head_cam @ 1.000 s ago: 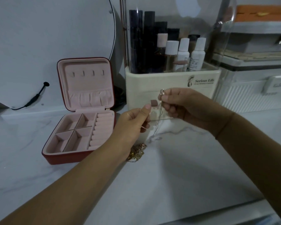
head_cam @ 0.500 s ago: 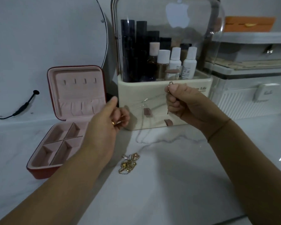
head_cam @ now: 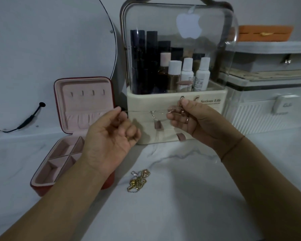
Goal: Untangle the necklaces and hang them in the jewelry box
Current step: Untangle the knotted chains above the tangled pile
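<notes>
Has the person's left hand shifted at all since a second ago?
Yes. The left hand went leftward, from in front of the cream organizer toward the jewelry box, pulling the chain straight.

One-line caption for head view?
Left hand and right hand hold a thin chain taut; tangled necklaces lie beside the open jewelry box.

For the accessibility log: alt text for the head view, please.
A left hand and right hand hold a thin necklace chain stretched between them above a marble counter. An open pink-lined jewelry box stands at left; a tangled necklace pile lies on the counter.
</notes>
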Demonstrator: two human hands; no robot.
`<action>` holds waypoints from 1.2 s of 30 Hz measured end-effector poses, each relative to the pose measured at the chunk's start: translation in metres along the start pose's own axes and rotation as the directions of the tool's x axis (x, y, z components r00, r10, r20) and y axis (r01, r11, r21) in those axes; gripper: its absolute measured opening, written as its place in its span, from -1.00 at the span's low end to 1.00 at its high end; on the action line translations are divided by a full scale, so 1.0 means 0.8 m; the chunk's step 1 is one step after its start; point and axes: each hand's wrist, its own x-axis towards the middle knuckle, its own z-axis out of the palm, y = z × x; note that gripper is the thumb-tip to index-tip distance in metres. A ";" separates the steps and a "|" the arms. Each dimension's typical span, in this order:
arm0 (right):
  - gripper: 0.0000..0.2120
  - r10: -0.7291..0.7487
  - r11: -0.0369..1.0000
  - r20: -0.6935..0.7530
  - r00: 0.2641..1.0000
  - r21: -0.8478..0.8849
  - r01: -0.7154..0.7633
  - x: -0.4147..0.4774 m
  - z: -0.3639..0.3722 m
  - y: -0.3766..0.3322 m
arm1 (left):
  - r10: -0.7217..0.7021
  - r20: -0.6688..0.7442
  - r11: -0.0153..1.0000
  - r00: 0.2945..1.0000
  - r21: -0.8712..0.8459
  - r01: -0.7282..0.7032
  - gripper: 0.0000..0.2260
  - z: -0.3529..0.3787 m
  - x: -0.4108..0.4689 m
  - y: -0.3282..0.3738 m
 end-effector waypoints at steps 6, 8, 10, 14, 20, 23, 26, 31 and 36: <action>-0.87 -0.039 0.999 0.010 0.999 -0.024 0.039 -0.004 0.002 -0.006 | 0.134 0.115 0.641 0.984 0.747 -0.175 -0.78 0.001 -0.015 -0.026; -0.87 -0.056 0.994 0.001 0.998 -0.089 0.056 -0.004 0.004 -0.004 | 0.113 0.141 0.620 0.984 0.764 -0.180 -0.81 0.005 -0.018 -0.030; -0.85 -0.086 0.984 -0.021 0.996 -0.157 0.081 -0.003 0.005 -0.002 | 0.111 0.143 0.619 0.983 0.764 -0.181 -0.77 0.008 -0.019 -0.033; -0.85 -0.121 0.974 -0.044 0.992 -0.197 0.110 -0.002 0.010 0.000 | 0.130 0.141 0.659 0.981 0.727 -0.192 -0.76 0.011 -0.020 -0.039; -0.88 -0.090 0.985 -0.054 0.995 -0.153 0.081 -0.003 0.019 0.004 | 0.160 0.103 0.677 0.982 0.712 -0.185 -0.85 0.013 -0.023 -0.040; -0.89 -0.049 0.993 -0.044 0.998 -0.109 0.044 -0.004 0.021 0.006 | 0.132 0.061 0.714 0.989 0.687 -0.138 -0.88 0.015 -0.020 -0.040; -0.86 0.003 0.995 -0.016 1.000 -0.099 -0.004 -0.005 0.023 0.007 | 0.069 0.054 0.756 0.996 0.649 -0.088 -0.86 0.018 -0.019 -0.039; -0.85 0.027 0.973 0.001 1.000 -0.228 -0.026 -0.004 0.024 0.013 | -0.111 0.107 0.773 0.988 0.634 0.018 -0.91 0.024 -0.027 -0.041; -0.85 -0.043 0.891 0.024 0.999 -0.452 0.050 -0.004 0.024 0.016 | -0.146 0.142 0.792 0.979 0.610 0.030 -0.83 0.028 -0.031 -0.043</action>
